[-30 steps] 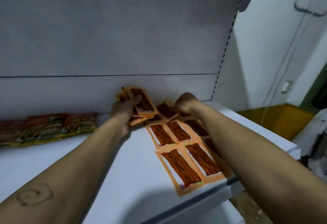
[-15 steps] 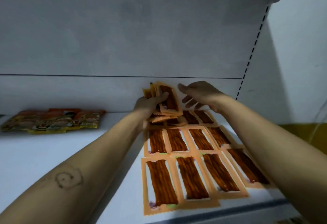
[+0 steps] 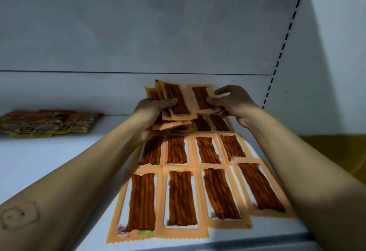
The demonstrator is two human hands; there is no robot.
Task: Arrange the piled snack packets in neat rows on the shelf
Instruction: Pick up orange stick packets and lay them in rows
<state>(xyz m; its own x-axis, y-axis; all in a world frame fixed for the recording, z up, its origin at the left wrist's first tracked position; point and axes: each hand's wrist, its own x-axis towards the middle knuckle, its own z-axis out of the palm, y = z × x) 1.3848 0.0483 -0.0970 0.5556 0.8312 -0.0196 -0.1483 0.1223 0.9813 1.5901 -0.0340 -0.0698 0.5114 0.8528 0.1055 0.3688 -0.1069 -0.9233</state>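
Orange snack packets with dark red-brown sticks lie flat in rows (image 3: pixel 181 195) on the white shelf (image 3: pixel 49 161), several per row, reaching from the front edge toward the back wall. My left hand (image 3: pixel 152 108) grips a fanned stack of the same packets (image 3: pixel 174 102) held upright above the back row, thumb across the top one. My right hand (image 3: pixel 231 100) pinches a single packet (image 3: pixel 201 97) just to the right of that stack. The back row is partly hidden beneath both hands.
A pile of red and yellow snack bags (image 3: pixel 47 123) lies at the far left of the shelf near the back wall. A slotted upright (image 3: pixel 285 40) marks the shelf's right end. Bare shelf surface lies between the two groups.
My right hand, open and reaching before, now pinches one packet beside the stack. The view has moved closer and to the right, so more of the laid rows show.
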